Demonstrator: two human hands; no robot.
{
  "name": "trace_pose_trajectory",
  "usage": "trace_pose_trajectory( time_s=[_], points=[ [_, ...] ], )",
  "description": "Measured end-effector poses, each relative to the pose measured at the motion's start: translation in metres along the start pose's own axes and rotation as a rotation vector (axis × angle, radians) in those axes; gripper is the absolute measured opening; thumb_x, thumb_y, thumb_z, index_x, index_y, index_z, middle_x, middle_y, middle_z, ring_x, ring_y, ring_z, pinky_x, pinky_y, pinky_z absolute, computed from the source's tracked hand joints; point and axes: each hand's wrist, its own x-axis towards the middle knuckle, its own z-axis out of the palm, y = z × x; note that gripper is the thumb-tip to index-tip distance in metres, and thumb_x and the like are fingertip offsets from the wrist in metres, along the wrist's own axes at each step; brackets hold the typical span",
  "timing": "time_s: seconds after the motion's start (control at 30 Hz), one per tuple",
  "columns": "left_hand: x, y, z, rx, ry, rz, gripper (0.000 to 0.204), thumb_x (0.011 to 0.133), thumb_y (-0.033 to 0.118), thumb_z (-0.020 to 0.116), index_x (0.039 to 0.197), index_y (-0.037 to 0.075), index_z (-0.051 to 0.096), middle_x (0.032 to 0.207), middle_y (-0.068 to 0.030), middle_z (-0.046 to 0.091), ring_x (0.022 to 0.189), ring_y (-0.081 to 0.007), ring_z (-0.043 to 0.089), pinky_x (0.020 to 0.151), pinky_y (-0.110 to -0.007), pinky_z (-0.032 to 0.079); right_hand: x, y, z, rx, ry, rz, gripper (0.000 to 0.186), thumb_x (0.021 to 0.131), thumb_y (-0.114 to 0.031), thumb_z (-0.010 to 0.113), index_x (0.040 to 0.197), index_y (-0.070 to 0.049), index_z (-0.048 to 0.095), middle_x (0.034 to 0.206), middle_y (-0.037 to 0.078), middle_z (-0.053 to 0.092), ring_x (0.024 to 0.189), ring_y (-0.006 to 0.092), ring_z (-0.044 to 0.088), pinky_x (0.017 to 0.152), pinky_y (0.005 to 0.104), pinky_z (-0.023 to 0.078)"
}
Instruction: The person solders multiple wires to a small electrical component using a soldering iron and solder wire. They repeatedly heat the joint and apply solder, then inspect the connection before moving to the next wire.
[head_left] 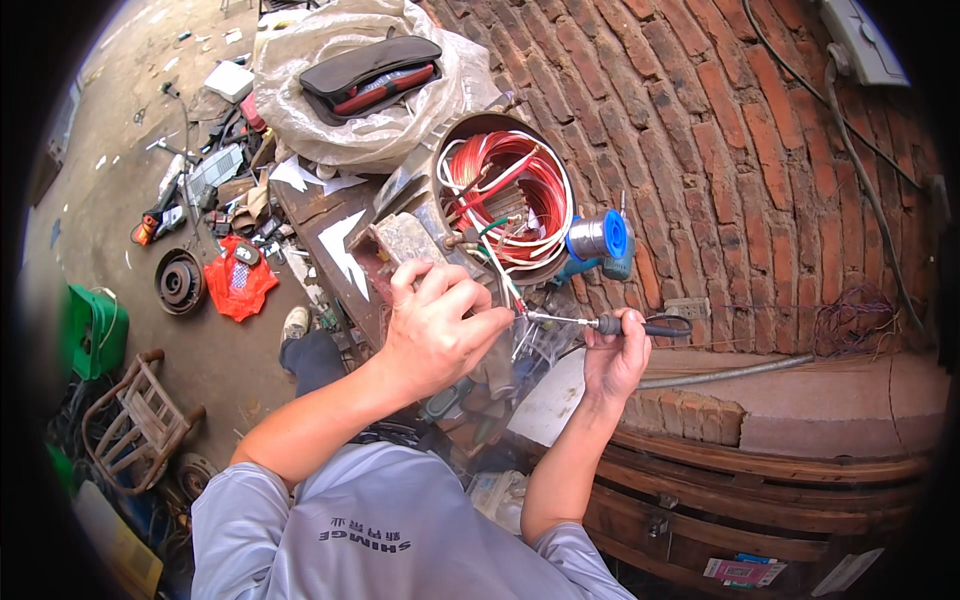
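Note:
My right hand [614, 362] is closed round the dark handle of a soldering iron [650, 328], whose metal shaft points left. Its tip reaches a thin wire joint [520, 308] by the fingertips of my left hand [440, 325]. Those left fingers are pinched together; whatever lies between them is too small to make out. Behind the hands, a motor housing [420, 180] lies with its round end uncovered, red and white wire coils [480, 165] filling it. Several wire ends hang out toward my hands. A blue-ended spool of solder wire [597, 238] stands right of the housing.
A whitish plastic sack [285, 110] carries a dark tool pouch [370, 75] behind the motor. The brick wall [680, 150] rises close on the right. Scattered tools and parts, a red bag [240, 285], a round metal part [180, 280] and a rusty frame [135, 420] lie left.

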Motion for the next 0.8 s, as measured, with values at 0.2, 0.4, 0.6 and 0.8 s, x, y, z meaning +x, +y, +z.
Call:
trace_pose_trajectory(
  time_s=[0.2, 0.4, 0.6, 0.8],
  points=[
    [-0.001, -0.004, -0.005, -0.065, 0.019, 0.026, 0.023, 0.075, 0.02, 0.09, 0.096, 0.023, 0.081, 0.094, 0.0059, 0.064, 0.098, -0.0207, 0.06, 0.098, -0.047, 0.038, 0.002, 0.002, -0.001, -0.034, -0.004, -0.008, 0.021, 0.109, -0.021, 0.061, 0.102, -0.002, 0.066, 0.07, 0.003, 0.056, 0.062, 0.0153, 0.053, 0.061, 0.0357, 0.045],
    [0.004, 0.0, -0.039, -0.143, 0.057, 0.063, 0.032, 0.071, 0.011, 0.091, 0.101, 0.017, 0.081, 0.101, 0.002, 0.069, 0.093, -0.0235, 0.06, 0.077, -0.038, 0.051, 0.003, 0.004, -0.001, -0.03, 0.025, -0.011, 0.019, 0.108, -0.019, 0.061, 0.102, -0.001, 0.065, 0.071, 0.004, 0.058, 0.062, 0.0152, 0.054, 0.06, 0.0352, 0.046],
    [0.014, -0.004, -0.06, -0.244, -0.015, 0.03, 0.029, 0.076, 0.006, 0.089, 0.104, 0.011, 0.082, 0.093, -0.0036, 0.071, 0.076, -0.022, 0.067, 0.066, -0.033, 0.053, 0.005, 0.008, 0.0, 0.043, 0.053, -0.007, 0.018, 0.108, -0.018, 0.061, 0.102, -0.001, 0.065, 0.071, 0.003, 0.059, 0.062, 0.0135, 0.054, 0.059, 0.034, 0.046],
    [0.049, -0.007, -0.084, -0.329, -0.225, 0.102, 0.029, 0.085, -0.007, 0.079, 0.113, -0.001, 0.072, 0.106, -0.0163, 0.076, 0.096, -0.0343, 0.076, 0.082, -0.039, 0.062, -0.003, 0.011, -0.002, 0.107, 0.177, -0.034, 0.016, 0.107, -0.018, 0.063, 0.101, -0.003, 0.065, 0.07, 0.002, 0.059, 0.061, 0.0124, 0.054, 0.059, 0.0337, 0.046]
  ],
)
